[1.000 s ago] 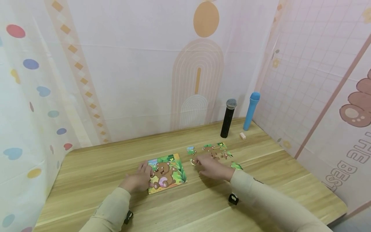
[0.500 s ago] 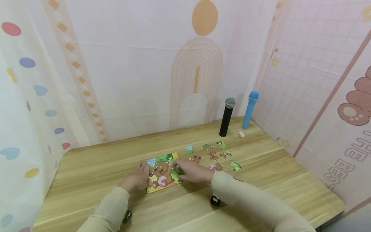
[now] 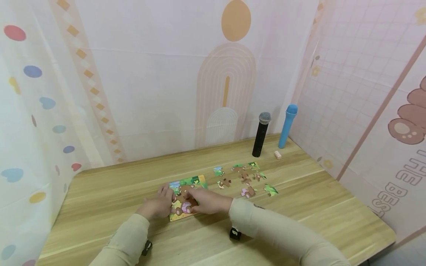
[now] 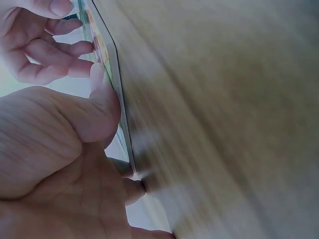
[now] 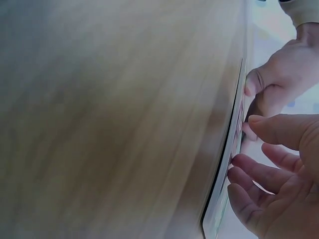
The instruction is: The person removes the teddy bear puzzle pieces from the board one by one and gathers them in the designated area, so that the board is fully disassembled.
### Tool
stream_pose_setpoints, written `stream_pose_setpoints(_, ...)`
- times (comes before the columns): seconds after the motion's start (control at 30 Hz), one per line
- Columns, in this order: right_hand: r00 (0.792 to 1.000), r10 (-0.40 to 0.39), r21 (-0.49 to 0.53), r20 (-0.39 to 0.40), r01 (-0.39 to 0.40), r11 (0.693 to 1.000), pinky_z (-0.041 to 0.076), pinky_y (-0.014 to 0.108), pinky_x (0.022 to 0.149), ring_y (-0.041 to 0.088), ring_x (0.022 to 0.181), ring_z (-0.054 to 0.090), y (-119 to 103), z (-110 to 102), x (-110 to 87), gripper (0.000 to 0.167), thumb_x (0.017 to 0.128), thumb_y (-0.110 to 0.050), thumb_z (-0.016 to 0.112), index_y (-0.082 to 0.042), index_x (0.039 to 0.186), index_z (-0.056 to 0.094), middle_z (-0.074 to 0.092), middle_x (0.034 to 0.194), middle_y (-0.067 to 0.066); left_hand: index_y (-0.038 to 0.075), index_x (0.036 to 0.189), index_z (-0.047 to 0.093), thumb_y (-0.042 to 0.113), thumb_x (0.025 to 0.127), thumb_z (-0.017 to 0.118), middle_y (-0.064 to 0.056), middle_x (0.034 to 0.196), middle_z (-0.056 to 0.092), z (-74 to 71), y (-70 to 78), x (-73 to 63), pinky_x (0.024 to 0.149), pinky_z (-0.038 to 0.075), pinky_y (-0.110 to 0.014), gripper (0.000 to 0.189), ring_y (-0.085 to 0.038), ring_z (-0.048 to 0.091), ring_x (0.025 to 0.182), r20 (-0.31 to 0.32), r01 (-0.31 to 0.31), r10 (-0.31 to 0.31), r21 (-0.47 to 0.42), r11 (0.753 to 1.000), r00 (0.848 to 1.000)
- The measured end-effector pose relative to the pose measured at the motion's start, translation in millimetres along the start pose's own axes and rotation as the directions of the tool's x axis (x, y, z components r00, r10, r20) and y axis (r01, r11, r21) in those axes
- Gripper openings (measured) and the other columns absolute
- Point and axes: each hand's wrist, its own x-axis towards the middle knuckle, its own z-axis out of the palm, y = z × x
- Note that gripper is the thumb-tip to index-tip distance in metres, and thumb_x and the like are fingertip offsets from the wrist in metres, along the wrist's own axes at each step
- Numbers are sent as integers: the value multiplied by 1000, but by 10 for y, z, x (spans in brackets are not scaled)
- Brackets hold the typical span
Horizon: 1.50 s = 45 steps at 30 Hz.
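Note:
A bear picture puzzle board (image 3: 196, 180) lies flat on the wooden table. My left hand (image 3: 158, 205) rests along its left edge; in the left wrist view the thumb (image 4: 105, 102) lies right at the board's rim and other fingers reach the table beside it. Over the middle of the picture, my right hand (image 3: 211, 201) covers the bear's right side. In the right wrist view its loosely bent fingers (image 5: 249, 186) touch the board's face, with the thumb apart and no piece showing between them. Several loose puzzle pieces (image 3: 247, 191) lie to the right of the board.
A black microphone (image 3: 260, 138) and a blue microphone (image 3: 287, 127) stand upright at the table's back right, beside a small pale block (image 3: 277, 154). Patterned curtains hang behind the table and at both sides.
My right hand has come left from the loose pieces onto the board, first at its right part and now at its middle. The left hand has stayed at the left edge.

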Motion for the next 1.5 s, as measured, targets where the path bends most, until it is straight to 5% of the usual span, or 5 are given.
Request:
stream_pose_setpoints(0.23,998,-58,61,-21,60,996,52,15,86,10,101,66,-51,62,19,39,94,3,69,0,126,46,69,112,11,10,101,37,7,98,63,-33,163,-9,17,-10,4,92,-10,-90,26,-52,-8,150,-4,-5,5,-3,1000,1000)
stream_pose_setpoints(0.6,998,-34,59,-43,37,998,52,12,81,9,98,66,-103,93,57,37,93,7,67,1,125,49,65,114,12,12,100,39,20,95,70,-32,164,-9,87,-191,171,87,-13,-90,33,-51,-9,150,-23,-21,21,4,1000,1000)
stream_pose_setpoints(0.93,998,34,55,-52,-31,998,49,8,80,7,98,66,-159,118,108,36,92,7,69,0,123,53,61,115,9,12,103,39,10,97,66,-33,164,-7,-5,-56,46,93,-8,-90,28,-51,-7,150,10,8,-8,-3,1000,1000)
stream_pose_setpoints(1.13,995,79,72,-54,-75,995,50,9,76,4,93,63,-169,131,117,35,91,5,71,-1,120,53,60,110,6,14,102,40,18,97,68,-30,165,-9,43,-152,117,92,-10,-89,28,-48,-9,151,0,2,-2,9,1000,1000)
stream_pose_setpoints(1.5,991,124,203,-45,-112,973,52,11,75,5,91,63,-155,118,126,37,89,9,70,0,120,51,60,106,7,12,102,39,20,98,67,-33,163,-6,-15,-64,14,94,-5,-89,30,-51,-5,150,11,-3,2,31,1000,1000)
